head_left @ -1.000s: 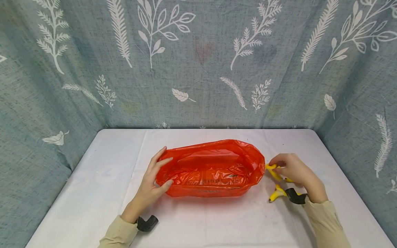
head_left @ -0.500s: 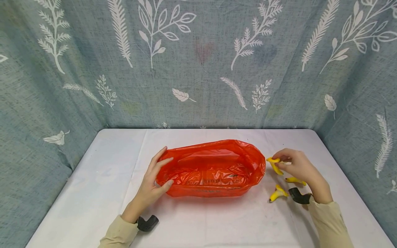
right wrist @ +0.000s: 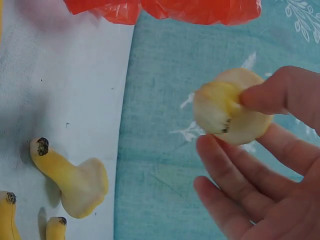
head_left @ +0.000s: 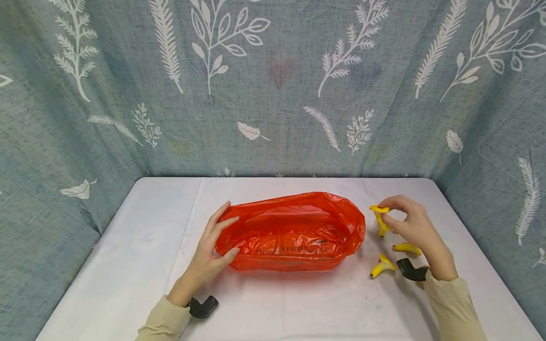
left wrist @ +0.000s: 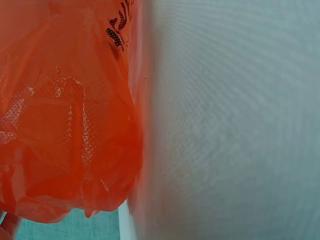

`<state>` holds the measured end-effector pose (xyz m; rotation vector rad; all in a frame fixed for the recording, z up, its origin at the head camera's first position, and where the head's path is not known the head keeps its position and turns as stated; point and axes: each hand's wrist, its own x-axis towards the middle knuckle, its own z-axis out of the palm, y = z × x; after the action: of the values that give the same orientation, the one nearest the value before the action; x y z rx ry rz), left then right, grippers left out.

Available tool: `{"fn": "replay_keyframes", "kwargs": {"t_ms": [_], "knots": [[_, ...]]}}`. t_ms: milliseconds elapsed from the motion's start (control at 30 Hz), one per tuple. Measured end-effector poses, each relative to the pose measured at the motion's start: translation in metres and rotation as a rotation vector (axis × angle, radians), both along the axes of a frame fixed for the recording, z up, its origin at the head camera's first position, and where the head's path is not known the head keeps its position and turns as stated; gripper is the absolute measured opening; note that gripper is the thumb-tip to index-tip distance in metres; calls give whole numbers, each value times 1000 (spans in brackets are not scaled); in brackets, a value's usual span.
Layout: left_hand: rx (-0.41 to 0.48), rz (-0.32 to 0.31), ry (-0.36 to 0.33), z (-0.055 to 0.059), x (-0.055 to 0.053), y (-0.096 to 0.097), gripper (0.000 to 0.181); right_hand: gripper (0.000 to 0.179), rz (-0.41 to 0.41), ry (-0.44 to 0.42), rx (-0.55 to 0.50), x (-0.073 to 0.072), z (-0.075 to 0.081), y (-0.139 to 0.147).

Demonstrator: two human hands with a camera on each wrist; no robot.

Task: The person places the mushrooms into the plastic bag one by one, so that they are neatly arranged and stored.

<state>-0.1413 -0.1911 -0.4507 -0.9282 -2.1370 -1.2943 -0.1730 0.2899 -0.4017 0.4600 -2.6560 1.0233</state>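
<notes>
A red plastic bag (head_left: 294, 213) stands with its mouth spread on the white table. At its left end my left hand (head_left: 206, 253) rests against the rim with fingers spread, thumb and one finger reaching over the opening. My right hand (head_left: 411, 222) pinches a yellow mushroom (head_left: 381, 225) by thumb and fingers, right of the bag; its cap is up and its stem points down. The right wrist view shows this mushroom (right wrist: 212, 107) from its dark stem end. Nearer me lie more yellow mushrooms: one with its cap showing (head_left: 382, 266) and another (head_left: 406, 248) beside my wrist.
The white tablecloth (head_left: 298, 308) covers the table, and a grey-green curtain (head_left: 273, 132) with white leaf prints hangs behind and at both sides. A black wrist mount (head_left: 411, 270) on my right arm hangs close to the loose mushrooms.
My right hand has moved up and away from the other mushrooms with one mushroom, which has swung from slanting to nearly upright. The left hand and the bag have stayed in place.
</notes>
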Motion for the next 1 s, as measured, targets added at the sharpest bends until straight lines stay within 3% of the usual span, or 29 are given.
{"fn": "replay_keyframes", "kwargs": {"t_ms": [167,600,733,1000], "knots": [[9,-2,-1,22,13,8,53,20,-31,56,-14,0,2,-2],[6,-2,5,24,14,9,51,24,-36,156,-102,3,7,-12],[4,-1,4,18,11,7,53,24,-26,167,-118,4,9,-16],[-2,2,4,-10,-4,-3,59,26,-3,181,-124,8,11,-23]]}}
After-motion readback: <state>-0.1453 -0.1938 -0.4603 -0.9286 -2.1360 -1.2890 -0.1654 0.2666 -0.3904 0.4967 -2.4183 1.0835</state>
